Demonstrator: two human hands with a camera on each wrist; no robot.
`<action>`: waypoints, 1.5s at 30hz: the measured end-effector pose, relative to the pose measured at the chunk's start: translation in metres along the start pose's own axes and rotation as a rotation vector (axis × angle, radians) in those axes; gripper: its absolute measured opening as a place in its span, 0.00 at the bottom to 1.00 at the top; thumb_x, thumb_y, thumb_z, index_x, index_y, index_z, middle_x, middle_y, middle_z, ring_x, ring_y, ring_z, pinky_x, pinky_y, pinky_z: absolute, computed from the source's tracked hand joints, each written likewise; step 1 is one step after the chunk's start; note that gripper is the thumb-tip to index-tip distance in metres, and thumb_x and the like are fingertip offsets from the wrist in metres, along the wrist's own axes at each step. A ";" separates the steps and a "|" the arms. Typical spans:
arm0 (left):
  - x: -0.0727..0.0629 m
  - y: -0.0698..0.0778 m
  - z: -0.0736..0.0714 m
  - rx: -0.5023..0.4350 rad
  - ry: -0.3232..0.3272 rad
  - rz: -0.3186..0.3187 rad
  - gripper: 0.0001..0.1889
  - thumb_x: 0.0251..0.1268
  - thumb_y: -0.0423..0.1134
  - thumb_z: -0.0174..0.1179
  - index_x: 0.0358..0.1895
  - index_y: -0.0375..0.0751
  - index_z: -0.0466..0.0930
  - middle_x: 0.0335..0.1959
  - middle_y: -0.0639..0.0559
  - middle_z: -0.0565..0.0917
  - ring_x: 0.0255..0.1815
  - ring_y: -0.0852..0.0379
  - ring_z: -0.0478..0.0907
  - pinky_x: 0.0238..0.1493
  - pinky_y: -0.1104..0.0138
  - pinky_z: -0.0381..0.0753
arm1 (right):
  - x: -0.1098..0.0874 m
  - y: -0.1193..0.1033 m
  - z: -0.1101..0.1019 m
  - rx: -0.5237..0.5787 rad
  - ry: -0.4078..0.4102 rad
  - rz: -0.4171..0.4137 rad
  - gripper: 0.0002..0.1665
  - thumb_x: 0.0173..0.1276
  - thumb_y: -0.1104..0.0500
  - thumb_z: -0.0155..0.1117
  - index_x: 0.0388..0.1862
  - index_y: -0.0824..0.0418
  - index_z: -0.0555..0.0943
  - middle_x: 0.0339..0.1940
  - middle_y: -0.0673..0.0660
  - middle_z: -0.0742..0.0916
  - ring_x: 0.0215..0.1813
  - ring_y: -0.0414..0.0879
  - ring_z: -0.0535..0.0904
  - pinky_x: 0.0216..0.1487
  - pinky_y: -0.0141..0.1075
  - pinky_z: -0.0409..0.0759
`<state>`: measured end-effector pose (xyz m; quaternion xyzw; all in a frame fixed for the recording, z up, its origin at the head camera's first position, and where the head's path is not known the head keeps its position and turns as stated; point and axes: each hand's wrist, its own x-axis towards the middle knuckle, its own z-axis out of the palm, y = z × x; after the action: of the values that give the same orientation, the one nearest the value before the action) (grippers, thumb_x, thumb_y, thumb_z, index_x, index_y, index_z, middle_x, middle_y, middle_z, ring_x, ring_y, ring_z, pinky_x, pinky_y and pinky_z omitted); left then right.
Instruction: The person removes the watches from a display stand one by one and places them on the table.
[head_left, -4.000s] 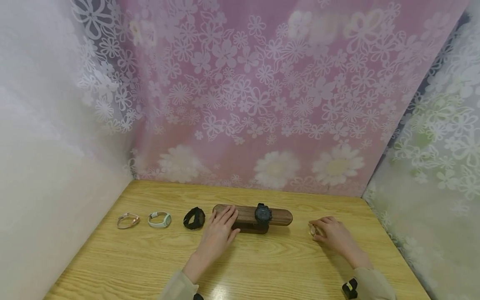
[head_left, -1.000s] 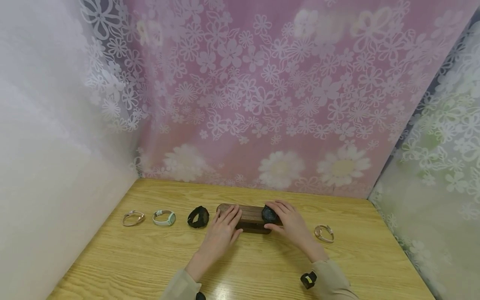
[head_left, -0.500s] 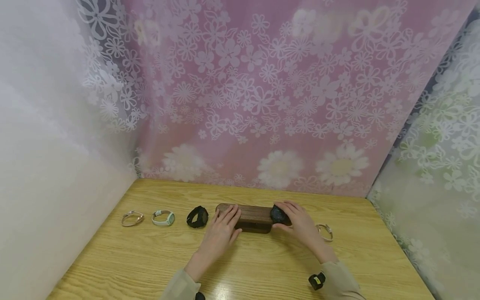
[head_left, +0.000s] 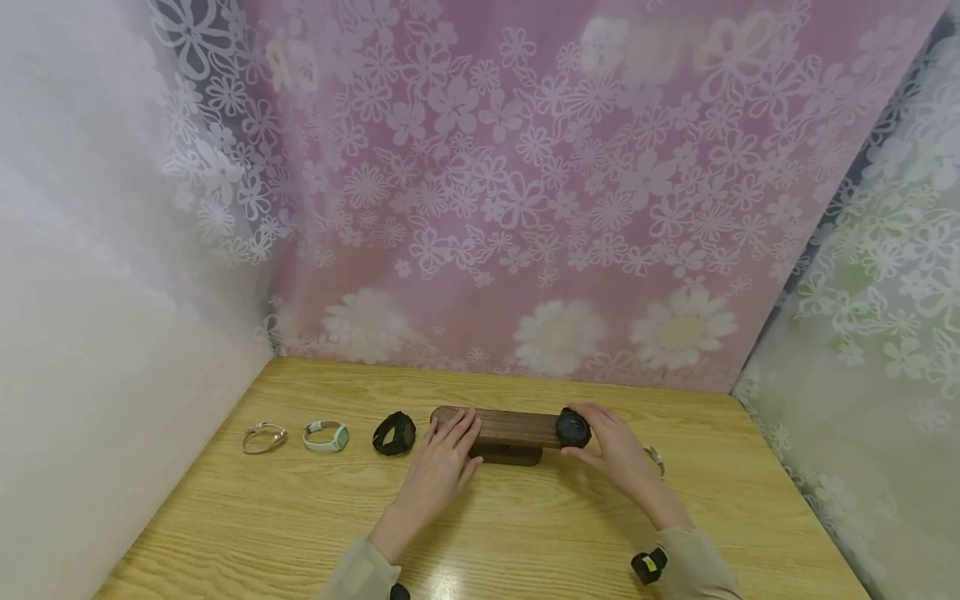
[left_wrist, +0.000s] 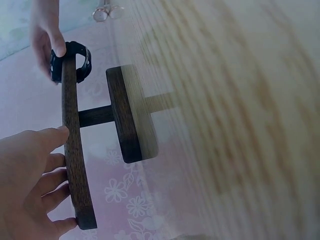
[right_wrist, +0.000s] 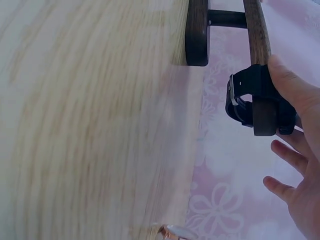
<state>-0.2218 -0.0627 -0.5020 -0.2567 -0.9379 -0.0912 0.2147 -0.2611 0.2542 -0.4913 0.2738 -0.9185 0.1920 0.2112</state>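
Observation:
A black wristwatch (head_left: 573,427) is looped around the right end of the bar of a dark wooden watch stand (head_left: 513,427). The thumb and fingers of my right hand (head_left: 618,454) pinch its case from both sides. In the right wrist view, the bar's end pokes through the loop of the watch strap (right_wrist: 241,87), which hangs loosely below the bar. My left hand (head_left: 441,458) rests on the left part of the bar; in the left wrist view, its thumb and fingertips press on the upper face. The stand's base (left_wrist: 124,115) sits on the table.
Left of the stand lie a black watch (head_left: 394,434), a mint-green watch (head_left: 327,437) and a rose-gold bracelet-like watch (head_left: 264,437). Another slim gold watch (head_left: 656,461) lies behind my right wrist, partly hidden. A flowered curtain (head_left: 487,208) closes off the table's back.
My right hand has left the slim gold watch for the black watch on the bar. That watch has since slid rightward along the bar to its end. The left hand has stayed put.

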 end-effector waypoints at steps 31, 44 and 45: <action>-0.001 -0.001 0.001 0.005 0.005 0.001 0.30 0.75 0.50 0.59 0.74 0.40 0.69 0.76 0.46 0.68 0.77 0.48 0.65 0.75 0.45 0.63 | -0.017 0.021 -0.019 -0.059 0.130 -0.077 0.47 0.43 0.52 0.87 0.64 0.60 0.80 0.58 0.62 0.85 0.59 0.62 0.79 0.55 0.62 0.79; 0.000 0.000 0.000 -0.011 -0.001 -0.004 0.30 0.75 0.49 0.59 0.75 0.40 0.69 0.77 0.47 0.67 0.77 0.48 0.63 0.76 0.44 0.61 | -0.031 0.031 -0.039 -0.166 0.192 -0.104 0.52 0.64 0.22 0.45 0.63 0.63 0.80 0.56 0.63 0.85 0.59 0.62 0.79 0.56 0.61 0.78; -0.001 0.000 0.000 -0.013 0.001 -0.004 0.30 0.75 0.49 0.59 0.75 0.40 0.69 0.77 0.46 0.67 0.77 0.48 0.64 0.76 0.44 0.61 | -0.032 0.032 -0.041 -0.165 0.198 -0.107 0.52 0.65 0.22 0.45 0.63 0.64 0.80 0.56 0.63 0.85 0.59 0.62 0.79 0.55 0.61 0.78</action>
<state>-0.2214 -0.0630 -0.5023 -0.2563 -0.9377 -0.0975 0.2132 -0.2444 0.3116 -0.4806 0.2837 -0.8899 0.1305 0.3324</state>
